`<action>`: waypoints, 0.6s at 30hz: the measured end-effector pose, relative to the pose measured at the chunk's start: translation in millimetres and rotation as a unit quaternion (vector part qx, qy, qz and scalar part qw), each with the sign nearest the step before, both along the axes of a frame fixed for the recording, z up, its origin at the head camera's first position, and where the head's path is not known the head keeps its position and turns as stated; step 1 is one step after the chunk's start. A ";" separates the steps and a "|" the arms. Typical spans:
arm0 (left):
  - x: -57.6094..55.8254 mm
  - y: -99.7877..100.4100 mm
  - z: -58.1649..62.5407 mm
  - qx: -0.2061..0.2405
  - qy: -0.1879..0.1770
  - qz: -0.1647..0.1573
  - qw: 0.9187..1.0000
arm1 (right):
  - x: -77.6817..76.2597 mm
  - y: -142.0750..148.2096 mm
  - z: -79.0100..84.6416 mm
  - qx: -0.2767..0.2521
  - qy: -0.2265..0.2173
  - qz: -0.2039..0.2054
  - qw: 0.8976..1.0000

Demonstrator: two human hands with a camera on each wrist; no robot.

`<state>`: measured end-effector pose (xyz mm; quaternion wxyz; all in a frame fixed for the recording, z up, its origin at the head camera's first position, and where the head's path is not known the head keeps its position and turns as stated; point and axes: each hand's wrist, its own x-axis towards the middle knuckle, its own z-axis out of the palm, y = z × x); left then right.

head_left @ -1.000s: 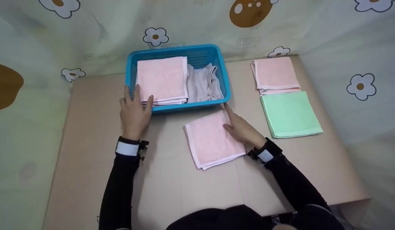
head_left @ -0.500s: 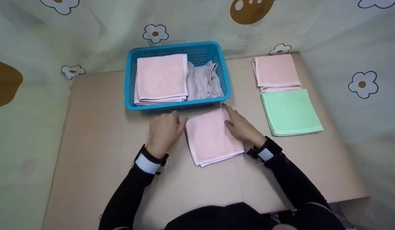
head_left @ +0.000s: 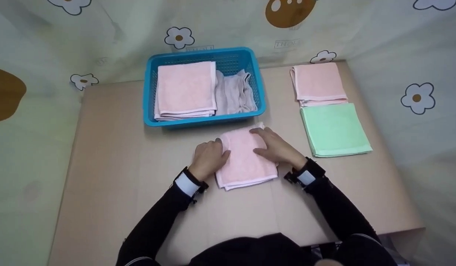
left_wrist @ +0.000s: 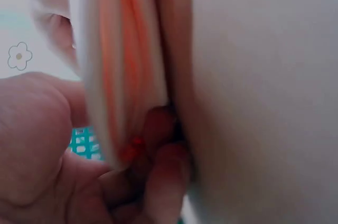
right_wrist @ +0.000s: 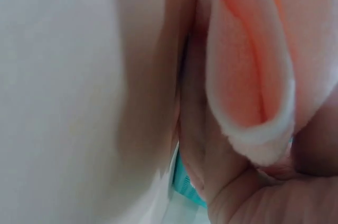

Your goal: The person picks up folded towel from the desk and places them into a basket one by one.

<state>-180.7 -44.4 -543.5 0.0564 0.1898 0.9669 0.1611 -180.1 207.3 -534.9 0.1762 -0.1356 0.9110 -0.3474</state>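
Fingers of the left hand (head_left: 208, 158) and right hand (head_left: 280, 148), partly curled, pinch opposite sides of a folded pink towel (head_left: 244, 162).

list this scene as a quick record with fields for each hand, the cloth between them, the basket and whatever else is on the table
left hand: the left hand grips the near cloth's left edge
right hand: the right hand grips its right side
near cloth: folded pink cloth, pale trim
basket: blue basket, beyond the near cloth
basket contents: pink stack at left, grayish cloth at right
table, right side: far pink cloth, with green stack nearer the person
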 end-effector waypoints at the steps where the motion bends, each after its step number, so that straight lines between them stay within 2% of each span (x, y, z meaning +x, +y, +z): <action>1: -0.4 0.1 1.1 0.006 -0.007 -0.004 1.000 | 0.0 1.0 1.5 -0.002 0.003 0.006 1.000; 4: 1.4 -1.3 8.5 0.017 -0.026 -0.009 0.999 | 0.8 4.1 8.8 -0.010 0.006 0.026 1.000; 7: 7.4 -3.8 23.1 0.039 -0.031 -0.018 0.999 | 3.7 8.5 22.1 -0.022 0.020 0.045 0.999; 12: 13.5 -7.7 50.5 0.118 -0.023 -0.042 0.992 | 8.7 18.6 43.4 -0.064 0.066 0.053 0.994; 15: 14.4 -8.2 58.5 0.150 -0.028 -0.044 0.987 | 10.9 20.5 49.9 -0.075 0.081 0.049 0.993; 18: 15.0 -9.3 64.2 0.171 -0.017 -0.050 0.984 | 12.0 21.2 56.0 -0.078 0.099 0.047 0.991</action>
